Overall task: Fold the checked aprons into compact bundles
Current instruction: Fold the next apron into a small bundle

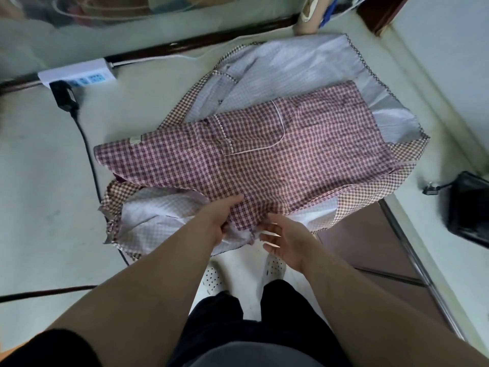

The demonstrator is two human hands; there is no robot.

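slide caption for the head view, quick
Left hand grips the near edge of the checked apron; right hand open beside it

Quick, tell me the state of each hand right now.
Left hand: grips the near edge of the red checked apron.
Right hand: open, fingers spread, holding nothing, close to that same edge.

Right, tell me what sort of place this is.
Probably a room in a home, with the work done on the floor: the checked apron lies spread on it, a white power strip lies there too, and slippered feet stand at the apron's near edge.
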